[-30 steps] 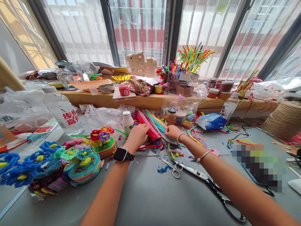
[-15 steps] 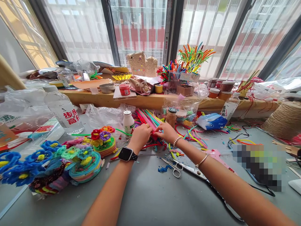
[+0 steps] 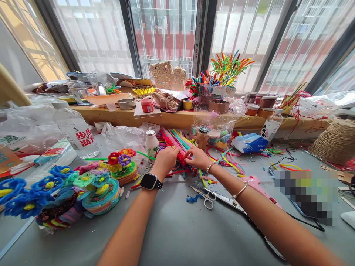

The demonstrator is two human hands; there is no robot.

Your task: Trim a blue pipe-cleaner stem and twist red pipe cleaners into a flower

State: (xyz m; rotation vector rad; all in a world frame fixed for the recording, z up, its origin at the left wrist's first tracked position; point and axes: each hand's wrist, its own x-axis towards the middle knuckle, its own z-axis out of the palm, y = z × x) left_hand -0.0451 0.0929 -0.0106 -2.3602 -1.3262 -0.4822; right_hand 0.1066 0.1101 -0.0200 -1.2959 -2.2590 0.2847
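A bundle of colourful pipe cleaners (image 3: 177,139) lies at the middle of the grey table, with its near ends fanning toward me. My left hand (image 3: 167,159), with a watch on its wrist, is closed on the left side of the bundle. On the opposite side, my right hand (image 3: 197,158) has its thumb and fingers curled together at the red pipe cleaners; the fingertips are partly hidden. A white bottle (image 3: 152,145) stands just left of the bundle. Behind my right hand is a brown jar (image 3: 202,139) with a dark lid.
Small scissors (image 3: 206,197) and large shears (image 3: 230,201) lie nearer me, beside a pink glue gun (image 3: 257,186). Pipe-cleaner flowers (image 3: 48,188) and round coiled pieces (image 3: 101,199) fill the left. A tissue pack (image 3: 249,143) and twine spool (image 3: 330,142) are at right.
My right hand's fingers have shifted slightly and drawn closer together at the red pipe cleaners. My left hand stays nearly in place on the bundle.
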